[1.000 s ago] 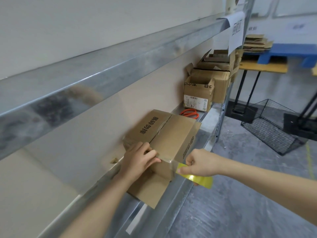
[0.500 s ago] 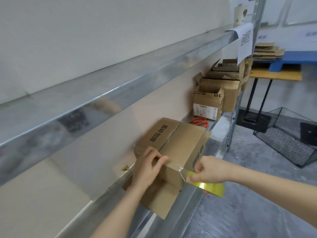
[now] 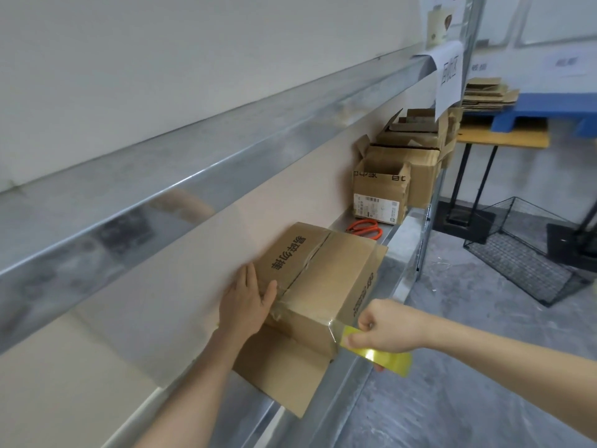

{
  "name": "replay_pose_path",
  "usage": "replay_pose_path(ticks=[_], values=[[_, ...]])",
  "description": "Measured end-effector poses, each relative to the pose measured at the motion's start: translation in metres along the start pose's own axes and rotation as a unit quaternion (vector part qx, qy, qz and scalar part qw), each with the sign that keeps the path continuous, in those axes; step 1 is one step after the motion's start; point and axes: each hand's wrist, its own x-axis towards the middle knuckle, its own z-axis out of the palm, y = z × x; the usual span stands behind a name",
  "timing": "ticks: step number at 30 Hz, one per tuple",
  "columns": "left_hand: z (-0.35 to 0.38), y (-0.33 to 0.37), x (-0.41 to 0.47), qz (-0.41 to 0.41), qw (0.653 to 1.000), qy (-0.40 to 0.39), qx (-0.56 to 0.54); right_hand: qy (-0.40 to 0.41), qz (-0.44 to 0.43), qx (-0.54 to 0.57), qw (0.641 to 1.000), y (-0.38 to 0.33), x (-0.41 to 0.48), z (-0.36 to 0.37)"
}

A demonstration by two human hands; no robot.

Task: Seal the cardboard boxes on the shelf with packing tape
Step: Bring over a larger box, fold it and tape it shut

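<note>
Cardboard box (image 3: 323, 279): set on the metal shelf (image 3: 397, 250), its back against the wall, with its top flaps closed and printed characters on the upper face.
Seam: run along the middle of the top face; old tape residue is seen on it.
Lower flap (image 3: 284, 370): folded open toward the viewer and laid flat over the shelf's front edge.
Left hand (image 3: 247, 305): laid flat on the near wall-side corner of the box, fingers straight; nothing is grasped, and the thumb is pressed on clear tape at the top edge.
Right hand (image 3: 387, 328): curled round the tape roll (image 3: 384, 355), which is held just off the box's near front corner, beyond the shelf edge.
Tape strip (image 3: 336, 328): stretched taut from the roll to the box's corner and stuck along its near top edge.
Scissors (image 3: 365, 228): orange-handled, laid on the shelf just behind the box.
Open boxes (image 3: 381, 195): grouped at the far end of the shelf, flaps raised.
Wire basket (image 3: 523, 250): placed on the floor, well apart from the shelf.
</note>
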Motion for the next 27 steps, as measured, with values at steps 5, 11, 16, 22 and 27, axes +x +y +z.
replay_pose_path(ticks=[5,11,16,22,27], values=[[0.002,0.002,0.0,-0.016,0.997,-0.01,-0.069,-0.001,0.03,0.017,0.999,0.007,0.004,0.013],[0.001,-0.005,0.006,-0.067,0.98,-0.048,-0.182,-0.034,0.018,0.073,0.997,0.014,0.005,0.016],[-0.002,0.006,-0.001,-0.128,0.952,-0.013,-0.279,-0.071,0.001,0.132,0.989,0.021,0.011,0.008],[0.024,0.079,-0.061,-0.313,0.82,0.294,-0.378,-0.181,-0.061,0.126,0.974,0.032,0.032,-0.015],[0.032,0.161,-0.114,-0.404,0.704,0.254,-0.526,-0.214,-0.131,0.034,0.967,0.04,0.05,-0.025]])
